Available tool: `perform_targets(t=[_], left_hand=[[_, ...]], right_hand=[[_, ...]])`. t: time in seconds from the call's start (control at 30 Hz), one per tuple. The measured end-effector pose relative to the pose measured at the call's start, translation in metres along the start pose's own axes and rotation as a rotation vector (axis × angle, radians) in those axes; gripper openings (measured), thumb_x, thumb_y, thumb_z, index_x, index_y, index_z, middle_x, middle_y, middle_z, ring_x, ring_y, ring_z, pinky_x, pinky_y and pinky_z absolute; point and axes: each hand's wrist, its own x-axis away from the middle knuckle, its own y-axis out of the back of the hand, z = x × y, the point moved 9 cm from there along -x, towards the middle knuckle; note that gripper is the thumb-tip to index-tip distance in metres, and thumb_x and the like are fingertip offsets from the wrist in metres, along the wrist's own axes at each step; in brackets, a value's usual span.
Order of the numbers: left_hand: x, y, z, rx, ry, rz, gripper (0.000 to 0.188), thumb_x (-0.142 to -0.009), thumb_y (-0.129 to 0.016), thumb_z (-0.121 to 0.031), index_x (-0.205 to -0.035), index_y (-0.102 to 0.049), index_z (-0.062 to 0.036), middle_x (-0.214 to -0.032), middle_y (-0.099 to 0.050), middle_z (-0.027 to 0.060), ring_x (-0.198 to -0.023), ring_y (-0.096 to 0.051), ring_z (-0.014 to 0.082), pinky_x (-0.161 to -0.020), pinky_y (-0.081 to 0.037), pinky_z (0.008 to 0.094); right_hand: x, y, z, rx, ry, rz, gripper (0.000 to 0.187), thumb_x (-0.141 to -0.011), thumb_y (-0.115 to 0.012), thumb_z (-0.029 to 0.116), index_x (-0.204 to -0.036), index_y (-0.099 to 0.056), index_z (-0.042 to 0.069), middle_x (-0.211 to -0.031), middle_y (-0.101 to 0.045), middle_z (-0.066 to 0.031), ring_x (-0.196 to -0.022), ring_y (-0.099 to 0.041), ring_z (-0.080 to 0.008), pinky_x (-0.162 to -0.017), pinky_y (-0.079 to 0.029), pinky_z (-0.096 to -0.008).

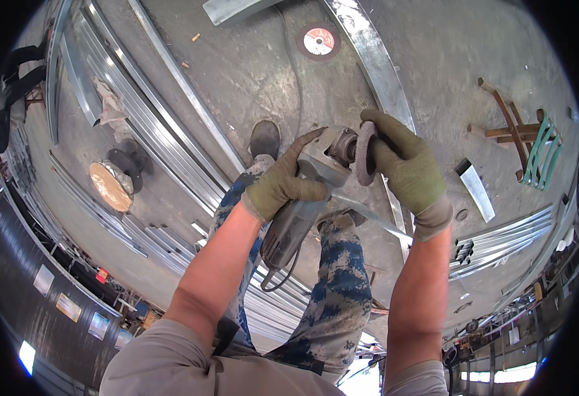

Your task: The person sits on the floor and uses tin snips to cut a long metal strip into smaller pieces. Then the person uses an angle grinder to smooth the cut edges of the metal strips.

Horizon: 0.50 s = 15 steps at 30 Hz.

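Note:
Both my hands wear olive-green gloves. My left hand [281, 187] is wrapped round the front body of a grey angle grinder [288, 231], whose cord end points back between my legs. My right hand [409, 165] grips a dark, worn grinding disc [366, 156], seen nearly edge-on, at the grinder's head [344, 146]. I cannot tell whether the disc is fixed on the spindle. Ahead on the concrete floor lies another disc [319, 41] with a red and white label.
Long metal profiles [164, 142] cover the floor at left, beside a cable spool [114, 181]. A curved-looking steel channel [368, 53] lies ahead. At right are a wooden stool frame with green straps [520, 135], a short metal piece [477, 191] and stacked square tubes [507, 241].

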Motion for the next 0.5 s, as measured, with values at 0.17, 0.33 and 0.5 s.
perform_targets(t=[0.17, 0.33, 0.5], left_hand=[[-0.006, 0.011, -0.004, -0.068, -0.045, -0.033, 0.117, -0.068, -0.095, -0.009, -0.166, -0.032, -0.0106, -0.139, -0.063, 0.009, -0.124, -0.062, 0.0234, -0.106, -0.051, 0.0379], [-0.005, 0.022, -0.009, -0.009, -0.006, -0.11, 0.108, -0.075, -0.093, -0.01, -0.165, -0.033, -0.0127, -0.137, -0.063, 0.0073, -0.125, -0.061, 0.0208, -0.108, -0.05, 0.0358], [-0.003, 0.039, -0.015, 0.059, 0.061, -0.209, 0.103, -0.076, -0.089, -0.009, -0.165, -0.036, -0.0155, -0.13, -0.066, 0.0067, -0.115, -0.065, 0.0219, -0.099, -0.055, 0.0372]], right_hand=[[-0.004, -0.008, -0.015, -0.247, -0.134, -0.031, 0.039, -0.103, -0.063, 0.006, -0.142, -0.066, 0.007, -0.117, -0.074, -0.0079, -0.1, -0.069, -0.0126, -0.088, -0.056, -0.0263], [-0.026, -0.003, -0.044, -0.524, -0.186, -0.105, 0.039, -0.104, -0.064, 0.007, -0.142, -0.064, 0.001, -0.123, -0.074, -0.0111, -0.106, -0.072, -0.018, -0.09, -0.06, -0.0304], [-0.094, 0.04, -0.092, -0.542, -0.199, -0.355, 0.043, -0.102, -0.067, 0.008, -0.142, -0.06, -0.006, -0.125, -0.072, -0.0151, -0.094, -0.074, -0.0198, -0.079, -0.064, -0.0325]])
